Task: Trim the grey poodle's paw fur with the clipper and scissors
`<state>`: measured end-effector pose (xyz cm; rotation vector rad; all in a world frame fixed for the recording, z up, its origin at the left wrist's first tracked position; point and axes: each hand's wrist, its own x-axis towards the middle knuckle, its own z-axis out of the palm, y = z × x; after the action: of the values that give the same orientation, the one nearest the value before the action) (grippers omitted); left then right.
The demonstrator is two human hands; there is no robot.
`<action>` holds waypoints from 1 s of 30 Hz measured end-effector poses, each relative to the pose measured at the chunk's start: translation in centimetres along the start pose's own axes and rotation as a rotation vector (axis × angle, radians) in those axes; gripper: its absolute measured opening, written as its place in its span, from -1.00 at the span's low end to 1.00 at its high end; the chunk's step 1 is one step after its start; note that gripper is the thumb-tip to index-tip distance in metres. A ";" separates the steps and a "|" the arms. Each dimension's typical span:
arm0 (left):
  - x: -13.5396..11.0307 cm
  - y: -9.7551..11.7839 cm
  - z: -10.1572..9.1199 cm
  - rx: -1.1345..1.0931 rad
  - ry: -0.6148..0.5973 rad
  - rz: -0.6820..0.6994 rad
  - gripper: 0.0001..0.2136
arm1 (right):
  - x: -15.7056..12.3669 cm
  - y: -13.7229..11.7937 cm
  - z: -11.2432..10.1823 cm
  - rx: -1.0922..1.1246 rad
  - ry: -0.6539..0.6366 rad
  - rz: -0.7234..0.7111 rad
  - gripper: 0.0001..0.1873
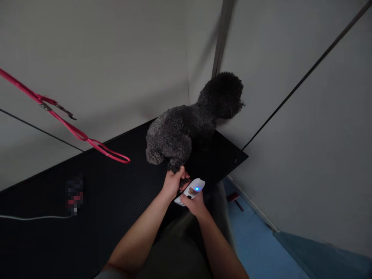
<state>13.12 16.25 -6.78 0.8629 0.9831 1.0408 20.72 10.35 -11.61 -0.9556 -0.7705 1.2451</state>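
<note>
A curly-haired dark grey dog [171, 130] stands on a black ribbed table [124, 201], its head turned away toward the right-hand wall. My left hand [173, 183] is closed around the lower part of one of its hind legs, the paw partly hidden by the fingers. In my right hand [196, 202] is a white pet clipper [199, 183] with a glowing blue light. The clipper's far end is close to the fingers of my left hand; whether it touches the paw I cannot tell.
A red strap loop [83, 135] with a metal clip hangs over the table's left side. A blurred-out object [74, 195] with a pale cable lies at left. Walls border the table behind and right. A red brush [233, 197] rests on the blue floor [255, 244].
</note>
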 end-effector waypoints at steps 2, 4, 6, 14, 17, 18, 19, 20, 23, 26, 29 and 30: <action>0.6 0.7 0.7 -0.131 0.107 0.013 -0.54 | 0.1 -0.1 0.1 0.000 -0.004 0.027 -0.83; 1.2 1.1 1.0 -0.259 0.200 0.019 -0.56 | 0.3 0.2 -0.1 0.024 -0.001 0.066 -0.81; 1.7 1.3 1.0 -0.317 0.269 0.015 -0.63 | 0.5 0.9 -0.7 0.070 0.044 0.107 -0.81; 3.0 0.7 0.2 -0.382 0.165 -0.120 -0.76 | -0.5 -0.2 -4.3 0.307 0.432 0.166 -0.66; 3.1 0.8 0.4 -0.431 0.125 -0.204 -0.75 | -1.1 -1.5 -4.2 0.375 0.484 0.103 -0.58; 3.1 0.9 0.5 -0.453 0.110 -0.226 -0.74 | -1.3 -1.7 -4.0 0.380 0.496 0.073 -0.56; 3.1 1.0 0.6 -0.478 0.092 -0.243 -0.73 | -1.4 -1.7 -3.8 0.377 0.503 0.042 -0.55; 3.1 1.2 0.7 -0.503 0.072 -0.257 -0.72 | -1.5 -1.6 -3.6 0.373 0.503 0.016 -0.54; 3.3 1.6 0.8 -0.547 0.026 -0.274 -0.72 | -1.7 -0.9 -2.8 0.363 0.480 -0.023 -0.50; 3.5 1.7 0.9 -0.551 0.018 -0.269 -0.70 | -1.8 -0.4 -2.3 0.345 0.469 -0.040 -0.48; 3.6 1.7 0.9 -0.548 0.003 -0.263 -0.68 | -1.8 -0.2 -1.8 0.294 0.491 -0.071 -0.47; 3.6 1.8 0.9 -0.544 0.000 -0.262 -0.67 | -1.8 -0.2 -1.7 0.275 0.498 -0.080 -0.46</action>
<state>14.18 20.07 -5.69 0.2778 0.7335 1.0097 22.03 8.31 -12.07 -0.9428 -0.2364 0.9549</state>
